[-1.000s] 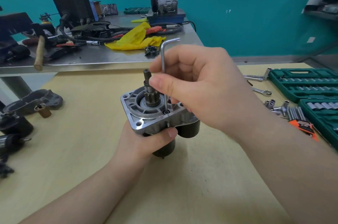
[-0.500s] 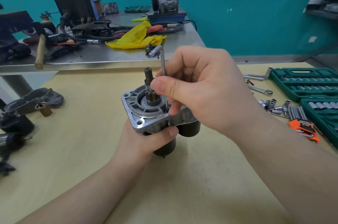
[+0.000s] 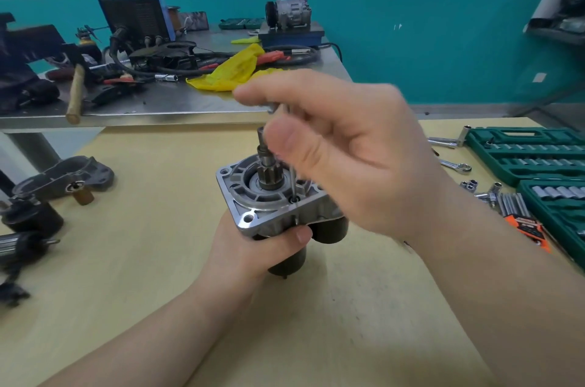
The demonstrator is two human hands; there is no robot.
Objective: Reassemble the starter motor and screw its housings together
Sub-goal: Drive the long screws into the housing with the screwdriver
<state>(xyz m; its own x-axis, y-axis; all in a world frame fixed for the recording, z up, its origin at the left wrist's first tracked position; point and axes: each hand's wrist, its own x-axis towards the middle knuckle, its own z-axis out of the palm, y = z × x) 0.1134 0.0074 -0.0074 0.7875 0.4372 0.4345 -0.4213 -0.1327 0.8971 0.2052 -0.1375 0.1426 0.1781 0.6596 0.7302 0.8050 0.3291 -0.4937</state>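
Starter motor [image 3: 278, 200] upright on the wooden table [image 3: 126, 260].
Gripped below by left hand [image 3: 253, 247]; hex key [image 3: 292, 177] (tip in screw hole) pinched by right hand [image 3: 348, 159].

A mechanical repair workshop: a wooden worktable [image 3: 133, 260] carries green socket-set cases [image 3: 525, 152] at right and dismantled motor parts [image 3: 63, 179] at left, while the far steel bench [image 3: 177, 102] holds a welding machine [image 3: 131, 3], cables, a hammer [image 3: 75, 92] and a yellow rag [image 3: 234, 70].

We see the left hand [image 3: 253, 247] gripping the grey metal starter motor [image 3: 272, 203] upright on the pale wooden table [image 3: 158, 260], while the right hand [image 3: 348, 159] pinches a thin steel hex key [image 3: 292, 177] seated in a housing screw.
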